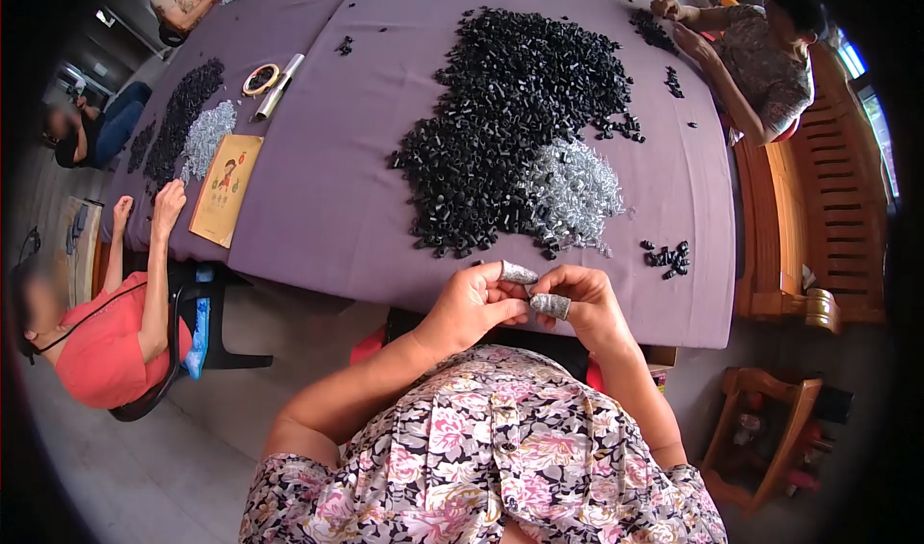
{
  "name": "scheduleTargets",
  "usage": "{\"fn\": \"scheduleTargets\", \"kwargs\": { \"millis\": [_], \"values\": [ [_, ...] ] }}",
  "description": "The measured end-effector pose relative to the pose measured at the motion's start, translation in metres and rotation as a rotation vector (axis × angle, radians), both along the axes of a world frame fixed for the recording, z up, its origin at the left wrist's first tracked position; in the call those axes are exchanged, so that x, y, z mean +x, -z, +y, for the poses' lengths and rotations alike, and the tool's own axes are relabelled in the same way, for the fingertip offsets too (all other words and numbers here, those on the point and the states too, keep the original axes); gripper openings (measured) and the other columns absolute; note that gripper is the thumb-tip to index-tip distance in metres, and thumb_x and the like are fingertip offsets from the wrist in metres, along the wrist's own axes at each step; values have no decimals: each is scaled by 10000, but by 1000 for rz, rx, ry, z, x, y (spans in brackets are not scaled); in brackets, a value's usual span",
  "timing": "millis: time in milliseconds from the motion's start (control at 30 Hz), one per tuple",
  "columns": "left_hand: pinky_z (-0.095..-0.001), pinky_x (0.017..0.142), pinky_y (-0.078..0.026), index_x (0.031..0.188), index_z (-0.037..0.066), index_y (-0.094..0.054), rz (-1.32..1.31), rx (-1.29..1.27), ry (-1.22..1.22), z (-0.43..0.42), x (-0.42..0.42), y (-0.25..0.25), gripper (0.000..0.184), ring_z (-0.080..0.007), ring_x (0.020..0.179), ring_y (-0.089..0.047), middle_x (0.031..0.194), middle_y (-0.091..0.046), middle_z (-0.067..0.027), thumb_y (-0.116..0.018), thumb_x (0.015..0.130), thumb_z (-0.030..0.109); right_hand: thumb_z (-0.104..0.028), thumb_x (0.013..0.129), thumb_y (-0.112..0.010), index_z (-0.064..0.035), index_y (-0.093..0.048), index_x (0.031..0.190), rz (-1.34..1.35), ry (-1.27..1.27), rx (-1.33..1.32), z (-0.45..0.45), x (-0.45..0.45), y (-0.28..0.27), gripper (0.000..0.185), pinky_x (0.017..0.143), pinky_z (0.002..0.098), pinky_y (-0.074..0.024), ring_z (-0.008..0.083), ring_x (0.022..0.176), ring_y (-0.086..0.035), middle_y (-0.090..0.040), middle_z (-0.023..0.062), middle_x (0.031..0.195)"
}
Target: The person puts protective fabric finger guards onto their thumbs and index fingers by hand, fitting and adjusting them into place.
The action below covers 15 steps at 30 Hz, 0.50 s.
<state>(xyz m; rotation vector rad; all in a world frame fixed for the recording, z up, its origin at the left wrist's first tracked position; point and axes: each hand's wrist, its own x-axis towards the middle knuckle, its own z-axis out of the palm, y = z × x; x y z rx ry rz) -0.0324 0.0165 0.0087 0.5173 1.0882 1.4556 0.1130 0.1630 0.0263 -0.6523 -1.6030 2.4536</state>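
My left hand (472, 303) and my right hand (589, 305) meet in front of my chest at the table's near edge. Both are closed in a pinch, fingertips almost touching. Whatever small piece sits between them is hidden by the fingers. Grey wrapping covers one digit on each hand. Just beyond them lies a large heap of small black tube-like parts (520, 92). A pile of small clear or silvery pieces (577, 193) rests against its near right side. Off to the right is a little cluster of black parts (666, 258).
Purple cloth (327, 159) covers the table. At left are a yellow booklet (227, 190), a tape roll (261, 79), and more black (188, 101) and clear piles (209, 138). Other people sit around, one in a red top (115, 342). A wooden bench (818, 178) stands right.
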Motion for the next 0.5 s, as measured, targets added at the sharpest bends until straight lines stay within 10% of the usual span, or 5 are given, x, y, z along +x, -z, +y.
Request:
{"fn": "scheduleTargets", "kwargs": {
  "millis": [500],
  "values": [
    [-259, 755, -558, 1174, 1, -591, -49, -31, -56, 6, 0, -8, 261, -130, 834, -672, 1013, -684, -82, -625, 916, 26, -5, 856, -704, 11, -689, 896, 83, 181, 52, -10, -6, 11, 45, 602, 236, -519, 108, 695, -638, -682, 58, 843]
  ]
}}
